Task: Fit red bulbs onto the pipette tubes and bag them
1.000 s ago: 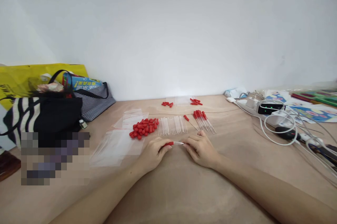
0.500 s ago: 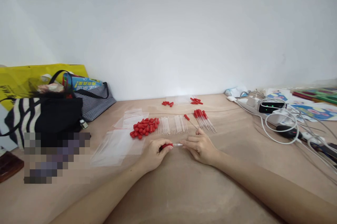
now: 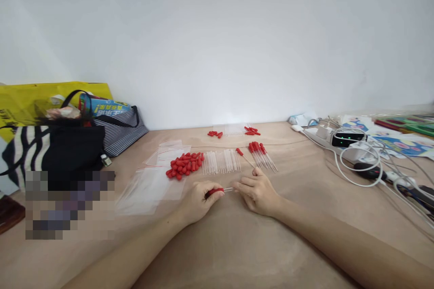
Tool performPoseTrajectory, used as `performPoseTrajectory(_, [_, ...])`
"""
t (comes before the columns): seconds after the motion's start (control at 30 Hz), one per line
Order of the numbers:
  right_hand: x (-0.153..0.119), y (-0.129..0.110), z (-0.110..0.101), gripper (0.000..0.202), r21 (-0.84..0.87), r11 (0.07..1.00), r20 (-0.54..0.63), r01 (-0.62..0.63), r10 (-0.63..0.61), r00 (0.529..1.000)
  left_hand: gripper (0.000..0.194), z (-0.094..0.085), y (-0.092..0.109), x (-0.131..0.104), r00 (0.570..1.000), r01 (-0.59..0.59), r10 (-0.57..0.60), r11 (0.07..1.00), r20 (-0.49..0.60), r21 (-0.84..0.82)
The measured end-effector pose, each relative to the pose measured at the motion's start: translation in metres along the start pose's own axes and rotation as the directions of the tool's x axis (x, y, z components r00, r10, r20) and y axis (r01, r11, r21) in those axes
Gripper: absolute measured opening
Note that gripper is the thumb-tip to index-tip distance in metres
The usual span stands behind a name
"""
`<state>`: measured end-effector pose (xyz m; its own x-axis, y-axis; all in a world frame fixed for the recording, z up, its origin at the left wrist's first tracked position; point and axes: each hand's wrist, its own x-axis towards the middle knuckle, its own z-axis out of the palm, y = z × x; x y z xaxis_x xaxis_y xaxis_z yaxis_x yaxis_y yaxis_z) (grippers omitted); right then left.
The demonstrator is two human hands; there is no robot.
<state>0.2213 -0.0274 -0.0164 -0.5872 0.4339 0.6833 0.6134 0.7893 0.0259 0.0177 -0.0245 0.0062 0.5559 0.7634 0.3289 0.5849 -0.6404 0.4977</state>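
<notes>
**Slightly nearer me now: red bulb (image 3: 216,191) and clear tube (image 3: 228,189), tube end tipped up a little**

My left hand (image 3: 199,201) is pinched around the red bulb. My right hand (image 3: 259,193) is curled at the tube's other end; I cannot tell whether its fingers close on it, since they hide the tip. Both hands are over the bench (image 3: 210,248), which gives me room between my forearms and rightward up to the white cable (image 3: 359,184). On the left I have less: clear bags (image 3: 140,191) reach almost to my knuckles. Just beyond, a heap of red bulbs (image 3: 183,166) overlaps those bags, beside a row of clear tubes (image 3: 222,162); a lone dropper (image 3: 239,151) and a bundle of droppers (image 3: 263,155) follow. The far bench edge meets the wall (image 3: 217,54). My forearms are cut off at the bottom, pixels mask a patch at left, and the tubes blur together.
</notes>
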Motion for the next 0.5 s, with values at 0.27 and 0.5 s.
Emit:
performPoseTrajectory(0.27, [0.0,-0.008,0.0,0.022,0.165,0.978,0.137,-0.126,0.104,0.985,0.023,0.001,0.001,-0.002,0.993,-0.119,0.117,0.991,0.034,0.062])
performPoseTrajectory(0.5, [0.004,-0.012,0.002,0.023,0.224,0.955,0.192,-0.196,0.154,0.969,0.022,0.001,0.001,-0.003,0.988,-0.149,0.146,0.987,0.045,0.056])
